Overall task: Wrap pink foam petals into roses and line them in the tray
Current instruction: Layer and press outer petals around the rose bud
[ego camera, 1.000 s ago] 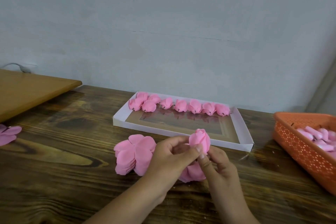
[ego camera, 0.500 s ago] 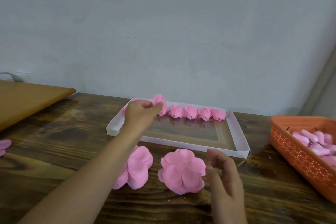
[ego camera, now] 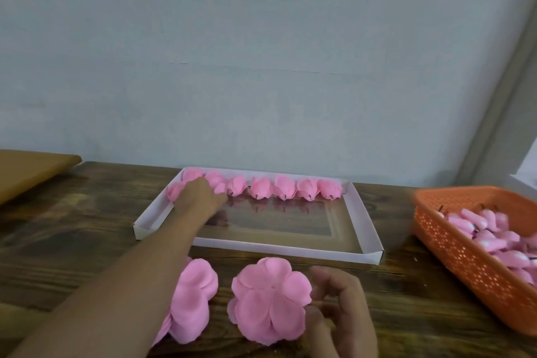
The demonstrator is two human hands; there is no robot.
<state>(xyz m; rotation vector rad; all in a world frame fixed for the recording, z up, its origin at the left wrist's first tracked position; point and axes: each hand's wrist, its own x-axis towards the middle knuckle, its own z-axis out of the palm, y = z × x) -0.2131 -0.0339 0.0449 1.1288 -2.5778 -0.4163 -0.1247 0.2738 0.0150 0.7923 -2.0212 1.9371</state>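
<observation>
Where the white tray (ego camera: 366, 225) sits on the dark wooden table (ego camera: 72, 235), a row of pink foam roses (ego camera: 293, 187) runs along its far wall, each bud wrapped tight with a short dark stem end poking toward the near side. The tray is shallow card with low folded walls and a glossy brown floor that mirrors the buds. The left hand (ego camera: 200, 195) reaches in over the near wall to the left end of the row and lies among the buds there; it covers them, and I cannot tell whether its fingers are closed on one or merely resting. To the right, an orange plastic basket (ego camera: 453, 244) with perforated sides holds a heap of pink bud cores (ego camera: 491, 237), some with dark stems showing.

In front of the tray, two stacks of petals lie flat on the wood. The left petal stack (ego camera: 193, 301) is partly hidden beneath the left forearm. The right petal stack (ego camera: 270, 301) spreads like an open flower, rounded lobes overlapping around a small centre hole, soft and matte. The right hand (ego camera: 340, 314) is just beside it, fingers loosely curled and slightly apart, fingertips at the stack's right edge, gripping nothing. A tan board (ego camera: 26, 171) juts in at far left, against a pale blue wall (ego camera: 261, 52).
</observation>
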